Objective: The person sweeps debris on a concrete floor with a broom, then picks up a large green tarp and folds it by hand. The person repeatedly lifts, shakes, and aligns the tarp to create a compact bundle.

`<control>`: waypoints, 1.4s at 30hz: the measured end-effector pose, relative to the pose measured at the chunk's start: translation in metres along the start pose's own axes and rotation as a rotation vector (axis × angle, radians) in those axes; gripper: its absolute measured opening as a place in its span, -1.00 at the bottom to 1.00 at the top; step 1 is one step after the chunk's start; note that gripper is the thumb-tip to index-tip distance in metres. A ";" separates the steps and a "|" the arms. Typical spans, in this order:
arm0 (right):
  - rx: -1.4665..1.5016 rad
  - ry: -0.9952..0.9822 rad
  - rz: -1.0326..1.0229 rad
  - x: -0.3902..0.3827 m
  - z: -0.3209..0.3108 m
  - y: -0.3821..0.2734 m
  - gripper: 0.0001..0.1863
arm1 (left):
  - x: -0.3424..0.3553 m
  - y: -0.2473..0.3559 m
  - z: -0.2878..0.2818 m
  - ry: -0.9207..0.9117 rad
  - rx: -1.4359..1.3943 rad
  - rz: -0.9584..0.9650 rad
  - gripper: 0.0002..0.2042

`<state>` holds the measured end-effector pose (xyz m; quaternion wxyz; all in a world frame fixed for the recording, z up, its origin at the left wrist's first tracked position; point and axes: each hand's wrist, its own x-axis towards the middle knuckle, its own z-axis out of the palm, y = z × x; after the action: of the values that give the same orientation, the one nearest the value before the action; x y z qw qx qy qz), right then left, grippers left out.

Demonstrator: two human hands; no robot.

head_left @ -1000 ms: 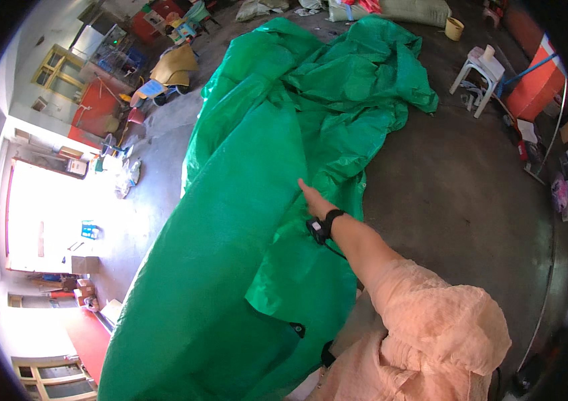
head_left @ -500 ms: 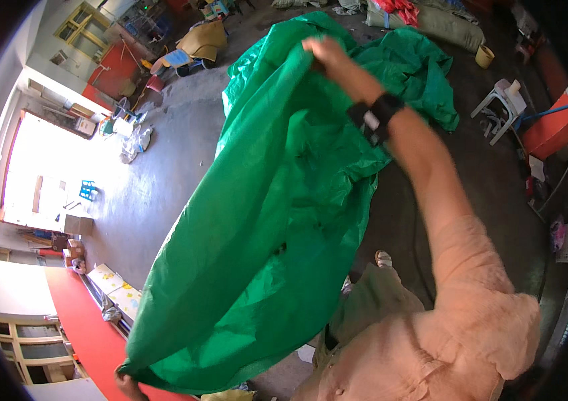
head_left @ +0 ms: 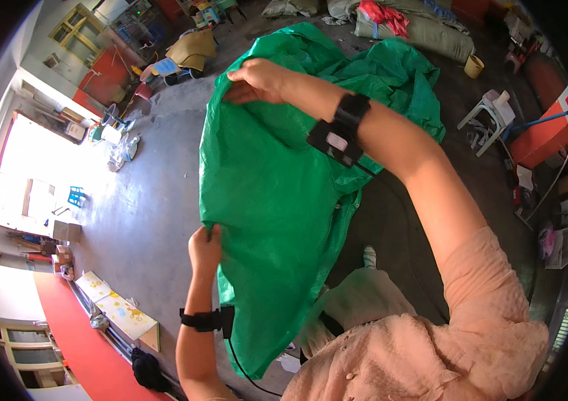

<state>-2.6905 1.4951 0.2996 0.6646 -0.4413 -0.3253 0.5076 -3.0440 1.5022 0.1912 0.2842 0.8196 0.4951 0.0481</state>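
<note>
Clutching a green tarp [head_left: 270,174] by its near left edge, the left hand [head_left: 205,248] is closed tight, a small pinch of the sheet bunched at its fingertips. Beyond it, the right hand [head_left: 256,81] reaches across to the same side of the tarp, its fingers partly bent against the sheet near the upper left edge; whether they grip it or only press on it I cannot tell. Between the two hands the tarp spans fairly smooth, while past the right hand and to its right it lies in loose, crumpled folds on the grey floor [head_left: 157,207]. Nearer the person than the left hand, it narrows to a hanging end. A black strap with a boxy device [head_left: 337,139] sits on the right wrist, and a black band [head_left: 200,321] circles the left one. Well to the left of the left hand are a small blue chair [head_left: 76,196] and a cardboard box [head_left: 67,230]; nearer the person on that side lie pale boards with yellow patterns [head_left: 120,314]. Far right of the right hand stands a white stool [head_left: 487,117], with a yellow bucket [head_left: 473,67] and bulky sacks [head_left: 424,41] farther off.
</note>
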 end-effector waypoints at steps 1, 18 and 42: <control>-0.075 -0.101 -0.016 -0.013 -0.019 0.003 -0.66 | 0.002 0.000 0.007 0.030 -0.293 0.061 -0.73; -0.153 0.256 0.264 -0.144 -0.228 0.297 0.07 | -0.027 0.097 -0.088 0.079 -1.008 -0.152 -0.62; 0.626 -0.070 0.697 -0.129 -0.435 0.046 -0.79 | 0.066 0.492 0.339 -0.215 0.625 0.636 -0.60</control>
<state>-2.3601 1.2642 0.0856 0.5441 -0.2852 -0.0112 0.7890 -2.5023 1.2448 0.1481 0.0443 0.9777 0.1773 -0.1039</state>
